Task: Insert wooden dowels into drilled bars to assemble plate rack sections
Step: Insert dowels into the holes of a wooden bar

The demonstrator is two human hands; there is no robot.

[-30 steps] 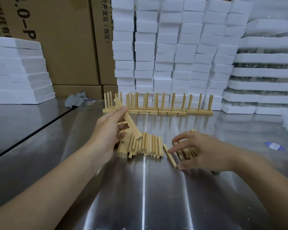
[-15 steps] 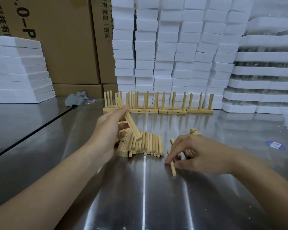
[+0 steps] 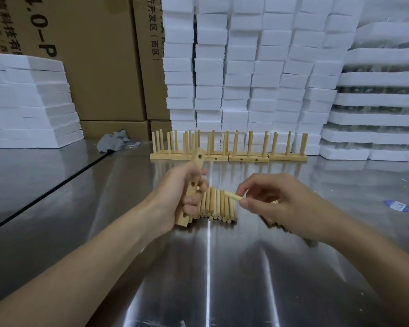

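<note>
The metal table (image 3: 208, 279) runs from the near edge outward, both forearms reaching in over it. The left hand (image 3: 175, 197) is wrapped round a drilled bar (image 3: 191, 187), fingers curled tight over its middle. The bar stands nearly upright, its long axis running from 6 toward 12 o'clock with the top leaning slightly to 1, and three holes on its face show. At 3 o'clock from it, the right hand (image 3: 279, 204) pinches a dowel (image 3: 233, 196) between thumb and forefinger, the other fingers loosely curled. The dowel lies almost level, its free end pointing to about 10 o'clock at the bar, near it but apart. Just behind and below both hands a pile of dowels (image 3: 219, 207) lies side by side on the table. Farther off, at 12 o'clock, finished rack sections (image 3: 229, 151) stand in a row, with a grey cloth (image 3: 113, 142) at their 9 o'clock. Foam blocks (image 3: 246, 67) and cardboard boxes (image 3: 99, 67) rise behind.
</note>
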